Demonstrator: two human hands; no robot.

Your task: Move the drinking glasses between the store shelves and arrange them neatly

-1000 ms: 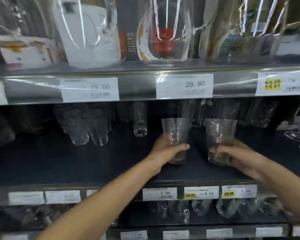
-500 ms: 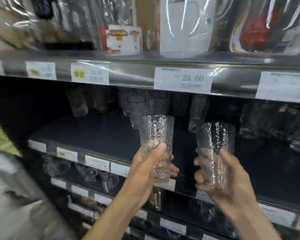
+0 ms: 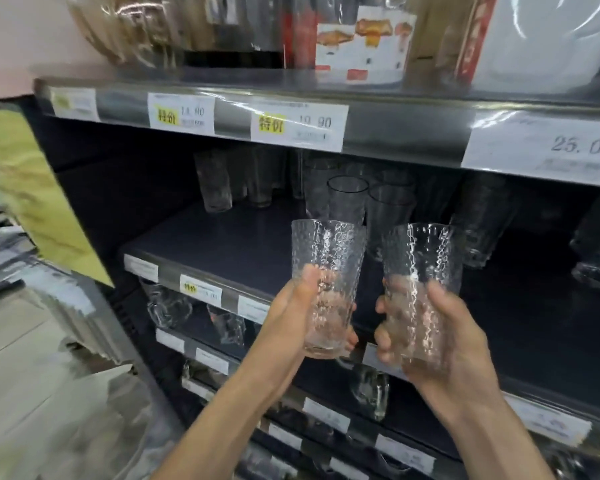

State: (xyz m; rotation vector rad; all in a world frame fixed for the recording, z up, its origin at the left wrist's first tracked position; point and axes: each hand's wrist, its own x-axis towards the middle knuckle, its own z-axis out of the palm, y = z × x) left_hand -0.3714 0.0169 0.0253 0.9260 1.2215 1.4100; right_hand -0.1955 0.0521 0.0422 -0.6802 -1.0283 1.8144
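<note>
Holding one dimpled glass apiece in the air before the middle shelf [image 3: 222, 251], each hand's grip is curled round a lower half: left hand [image 3: 291, 317] on the left glass [image 3: 328, 268], right hand [image 3: 458, 341] on the right glass [image 3: 421, 268]. Judging by the bare shelf front, set them down upright, base first, side by side, without knocking each other or the plain glasses [image 3: 347, 199] behind.

wall [image 3: 14, 46]: pale pink, upper left | store shelves [image 3: 222, 244]: dark, tiered | price labels [image 3: 298, 128]: white, on front edges | boxes [image 3: 361, 46]: plastic-wrapped, glare, top shelf | panel [image 3: 25, 188]: yellow-green, blurred, left
</note>
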